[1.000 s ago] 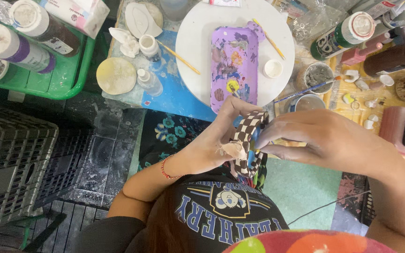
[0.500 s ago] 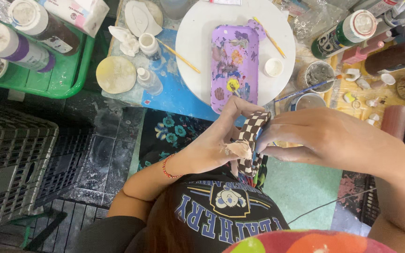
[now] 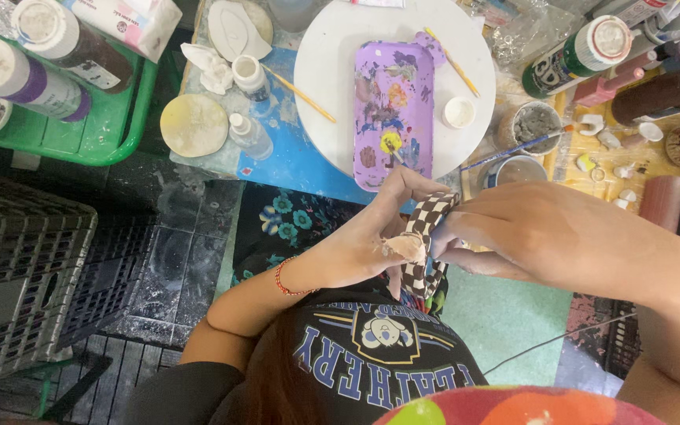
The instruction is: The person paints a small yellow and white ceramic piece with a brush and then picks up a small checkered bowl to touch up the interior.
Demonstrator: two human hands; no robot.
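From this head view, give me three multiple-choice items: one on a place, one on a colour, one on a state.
1. Where does the purple palette lie?
A. on the white round board
B. in the green tray
C. on the black crate
2. What pattern has the piece held in the hands?
A. red stripes
B. black and white checks
C. plain blue
3. How does the left hand stand?
A. flat on the floor
B. closed on a bottle
C. gripping the checked piece

Answers: A, it rests there; B, checks show; C, fingers hold it.
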